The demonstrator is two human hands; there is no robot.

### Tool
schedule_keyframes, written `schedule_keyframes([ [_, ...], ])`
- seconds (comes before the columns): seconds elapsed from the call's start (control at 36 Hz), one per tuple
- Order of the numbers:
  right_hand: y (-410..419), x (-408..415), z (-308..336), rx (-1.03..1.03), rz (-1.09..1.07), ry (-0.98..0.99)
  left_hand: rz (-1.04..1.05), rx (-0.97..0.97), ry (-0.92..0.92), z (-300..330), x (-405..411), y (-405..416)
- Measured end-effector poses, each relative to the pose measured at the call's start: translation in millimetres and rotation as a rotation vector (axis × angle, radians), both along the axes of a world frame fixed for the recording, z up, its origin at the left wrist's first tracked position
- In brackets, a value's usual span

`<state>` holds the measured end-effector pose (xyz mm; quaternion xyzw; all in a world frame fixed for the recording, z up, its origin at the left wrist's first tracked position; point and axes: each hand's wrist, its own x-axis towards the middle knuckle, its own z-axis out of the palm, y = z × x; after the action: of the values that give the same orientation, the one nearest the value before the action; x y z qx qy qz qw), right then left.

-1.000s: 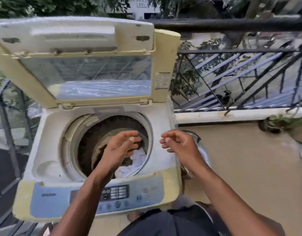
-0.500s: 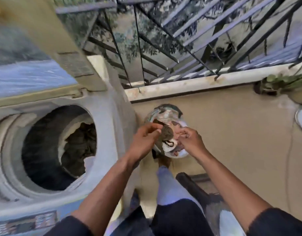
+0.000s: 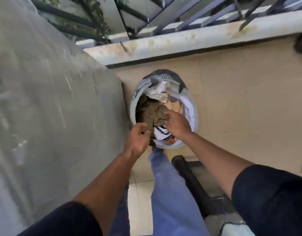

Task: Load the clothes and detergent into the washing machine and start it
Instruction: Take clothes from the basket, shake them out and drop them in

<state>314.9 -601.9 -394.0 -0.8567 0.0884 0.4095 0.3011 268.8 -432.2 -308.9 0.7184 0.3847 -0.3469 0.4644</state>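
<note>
Head view, looking straight down. Landmark: round laundry basket (image 3: 193,114) on the balcony floor (image 3: 240,99), just beside the washing machine's side panel (image 3: 53,108), which fills the left of the view. Drum opening not in view.

Clothes: all in the basket. Olive-brown garment (image 3: 152,113) on top, left half of the basket. Crumpled white piece (image 3: 158,93) at the far side of the basket. White cloth with dark stripes (image 3: 161,132) at the near side. Something orange under it at the near rim, too small to identify.

Hands:
- left hand (image 3: 138,140) at the near-left rim of the basket, fingers curled round the near edge of the olive-brown garment; reads as a grip
- right hand (image 3: 176,124) over the basket centre, fingers spread and relaxed, tips touching or just above the olive-brown garment; contact uncertain, holding nothing

Handling (judgement):
- cloth is soft and limp, has no stiff edge, and will sag and trail when lifted
- looks dry, so light; the olive-brown fabric looks thicker than the white pieces
- not fragile or slippery; main risk is a loose end dragging over the rim or pulling a neighbouring piece out onto the floor
- best hold: bunch a thick fold near the middle with both hands, not one corner

Writing: none legible; no brand or label seen on the basket, the clothes or the panel. Detergent not in view
</note>
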Motion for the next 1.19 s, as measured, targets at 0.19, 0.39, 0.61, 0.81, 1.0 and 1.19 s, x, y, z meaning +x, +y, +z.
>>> schedule_keyframes([
  [0.19, 21, 12, -63, -0.046, 0.183, 0.034, 0.061, 0.015, 0.073, -29, -2, 17],
  [0.39, 38, 16, -26, -0.001, 0.025, -0.024, 0.056, 0.115, 0.022, 1, 6, 18],
  [0.61, 46, 26, 89, 0.247, 0.008, -0.144, -0.006, 0.163, -0.043, 95, 7, 3],
  [0.81, 49, 21, 149, 0.369, -0.028, -0.103, -0.034, 0.126, 0.017, 138, -13, 0],
  [1.0, 48, 14, 193, 0.421, -0.107, -0.113, -0.049, 0.12, 0.011, 158, -22, 9],
  [1.19, 19, 16, 263, 0.562, -0.244, -0.077, -0.129, 0.074, 0.003, 190, -16, 19],
])
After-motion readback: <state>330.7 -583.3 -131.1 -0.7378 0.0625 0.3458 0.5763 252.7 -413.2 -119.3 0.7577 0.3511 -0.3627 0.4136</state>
